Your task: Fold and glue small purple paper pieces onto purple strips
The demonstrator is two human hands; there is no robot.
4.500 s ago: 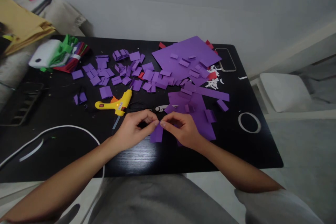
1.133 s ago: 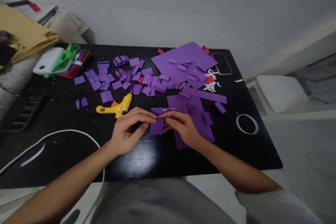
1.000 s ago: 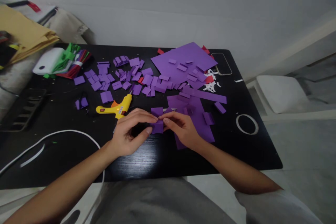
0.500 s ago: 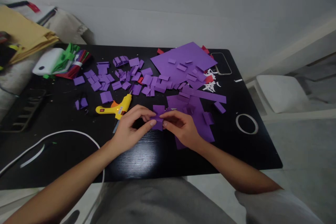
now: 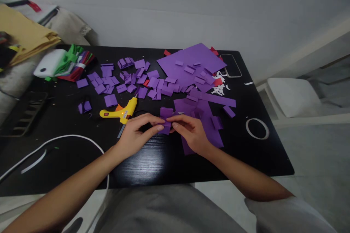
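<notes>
The fingers of both hands, left hand [image 5: 136,131] and right hand [image 5: 193,134], pinch the middle of a small folded purple piece [image 5: 166,111] from either side, thumbs below and forefingers above, just over the near part of a black worktop [image 5: 246,162]. The piece looks like thin card: probably very light, springy at its folds and easily creased, so best held lightly along the fold or by opposite edges. Just right, a purple sheet [image 5: 210,134] lies partly behind the right hand. Near the left hand rests a yellow glue gun [image 5: 128,111]. Farther out are scattered purple pieces [image 5: 110,101] and, at the right, a pale ring [image 5: 265,136].
</notes>
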